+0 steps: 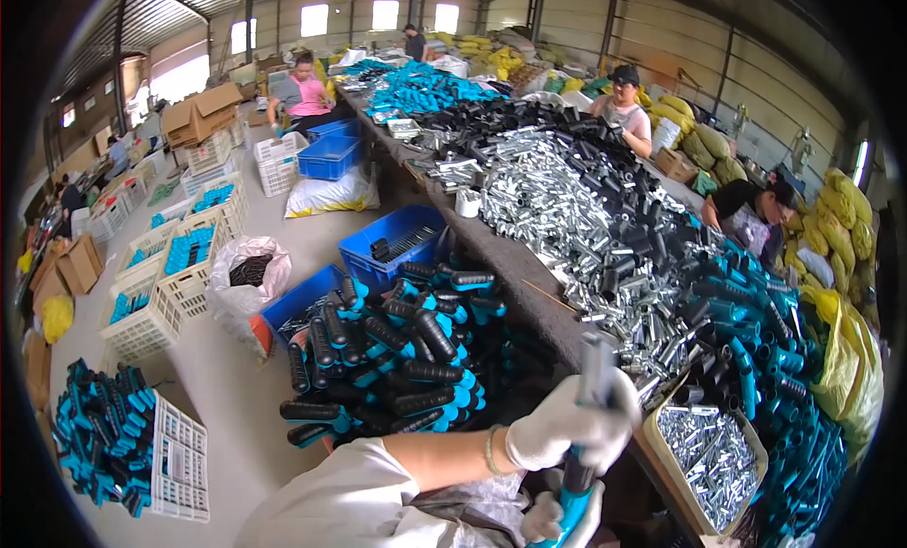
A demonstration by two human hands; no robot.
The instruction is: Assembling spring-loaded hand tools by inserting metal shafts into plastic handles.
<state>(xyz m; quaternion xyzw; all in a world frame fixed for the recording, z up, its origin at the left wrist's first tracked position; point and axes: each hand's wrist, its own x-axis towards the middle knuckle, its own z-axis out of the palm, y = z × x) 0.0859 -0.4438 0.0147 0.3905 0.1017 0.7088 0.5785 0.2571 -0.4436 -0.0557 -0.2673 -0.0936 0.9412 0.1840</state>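
Both my hands wear white gloves and work on one upright piece near the table's edge. My left hand (565, 423) is closed round its upper part, where a silver metal tube (596, 367) sticks up above the fingers, slightly blurred. Below it my right hand (588, 522) is wrapped round the teal-and-black handle (571, 506). The join between tube and handle is mostly hidden by my left glove. Right beside my hands sits a tray (654, 433) of small silver metal parts. Left of them lies a heap of black-and-teal handles (416, 350).
The long table (510, 288) carries piles of silver tubes (539, 194), black sleeves (642, 250) and teal handles (746, 312). Blue bins (364, 248) stand behind the handle heap. White crates (179, 458) line the floor at left. Several people work farther off, some along the table.
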